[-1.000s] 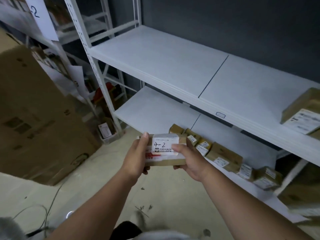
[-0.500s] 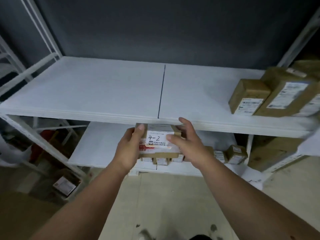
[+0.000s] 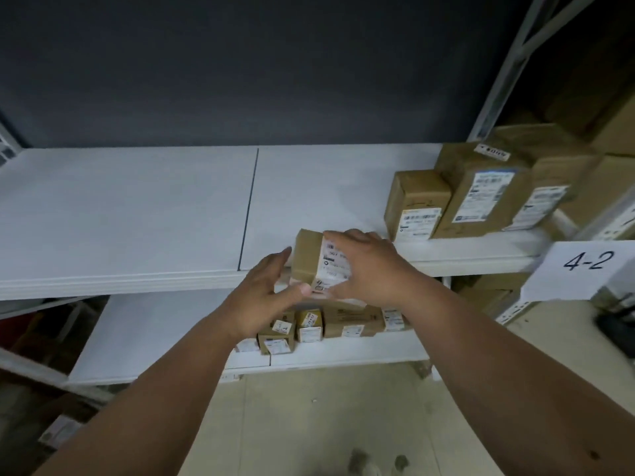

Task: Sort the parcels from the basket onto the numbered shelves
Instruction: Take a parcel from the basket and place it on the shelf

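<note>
In the head view, a small brown cardboard parcel with a white printed label [image 3: 318,261] sits at centre frame on the front lip of the white metal upper shelf [image 3: 137,214], tilted, probably so it can be slid rearward. The right hand [image 3: 364,266] lies over its labelled face with fingers curled round it. The left hand [image 3: 266,290] is spread loosely, its thumb touching the parcel's lower corner and its fingers close against the left side, steadying more than gripping. At right, a white paper sign marked 4-2 [image 3: 584,269] suggests this is the intended shelf. Taller brown labelled boxes [image 3: 474,194] crowd the shelf's right end, limiting room there. Smaller boxes [image 3: 309,326] line the lower shelf [image 3: 144,334].
</note>
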